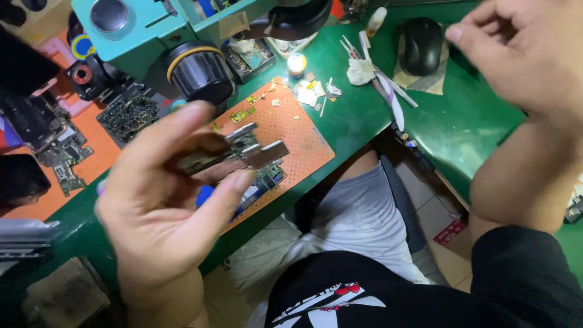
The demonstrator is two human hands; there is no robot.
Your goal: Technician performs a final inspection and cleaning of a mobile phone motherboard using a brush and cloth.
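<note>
Right now we are pinching a small circuit board (pixel 234 159) in our left hand (pixel 164 206), its long axis running left to right above the orange mat (pixel 297 130); our right hand (pixel 525 51) is hovering well apart, loosely curled, seemingly empty.

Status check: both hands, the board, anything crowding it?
Left hand pinching a small circuit board above the orange mat. Right hand raised, empty, over the black mouse. Microscope knob close behind the board.
</note>
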